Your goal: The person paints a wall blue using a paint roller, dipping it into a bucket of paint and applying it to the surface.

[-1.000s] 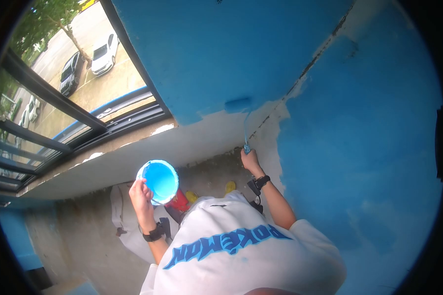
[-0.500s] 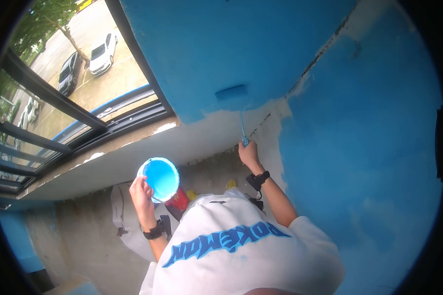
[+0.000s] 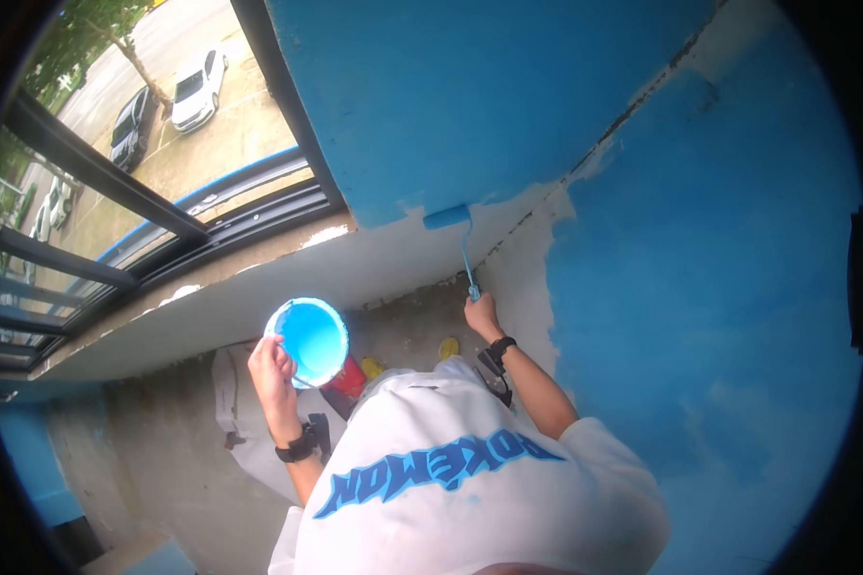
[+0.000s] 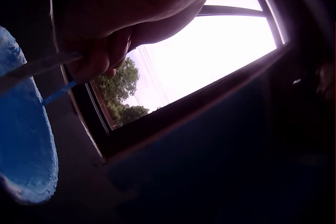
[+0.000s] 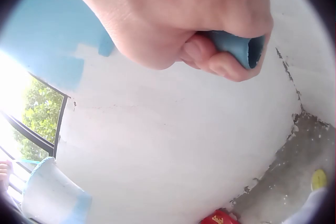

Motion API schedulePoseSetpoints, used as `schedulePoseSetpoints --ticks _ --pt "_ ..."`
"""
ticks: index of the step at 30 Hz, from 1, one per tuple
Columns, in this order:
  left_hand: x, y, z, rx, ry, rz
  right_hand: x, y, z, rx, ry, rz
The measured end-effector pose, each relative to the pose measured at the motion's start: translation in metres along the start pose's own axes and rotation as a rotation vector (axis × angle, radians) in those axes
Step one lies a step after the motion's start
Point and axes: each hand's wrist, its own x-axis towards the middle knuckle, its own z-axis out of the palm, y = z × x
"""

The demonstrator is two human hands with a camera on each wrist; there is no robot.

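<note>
My left hand (image 3: 273, 369) grips the handle of a white bucket (image 3: 343, 353) with light blue paint inside. Curled fingers around the bail (image 4: 65, 88) show in the left wrist view, beside the paint-crusted rim (image 4: 48, 129). My right hand (image 3: 481, 314) holds a paint roller by its handle (image 3: 473, 289). The blue-coated roller head (image 3: 446, 218) lies at the lower edge of the blue paint on the wall below the window side. In the right wrist view, the fingers wrap the hollow end of the blue handle (image 5: 236, 48).
A dark-framed window (image 3: 259, 206) with a chipped sill stands at left. The right wall (image 3: 690, 287) is mostly blue, with a whitish strip along the cracked corner. On the grey floor are a red object (image 3: 349, 376), yellow shoes (image 3: 449, 347) and a pale sheet (image 3: 244, 422).
The roller first went up onto the blue area, then came down to the paint's lower edge. The bucket stays held at nearly the same place. The head view has shifted slightly.
</note>
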Motion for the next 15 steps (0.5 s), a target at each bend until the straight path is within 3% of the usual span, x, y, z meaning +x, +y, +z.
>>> schedulePoseSetpoints --ticks 7,11,15 --pt "0.005 -0.001 -0.005 0.037 0.006 -0.032 -0.035 -0.086 -0.042 -0.005 0.009 -0.086" --pt "0.008 0.002 -0.009 0.031 -0.025 -0.037 -0.041 -0.144 -0.053 0.076 0.044 -0.275" --pt "0.007 0.004 -0.009 0.027 -0.013 -0.027 -0.042 -0.166 -0.049 0.128 0.033 -0.35"
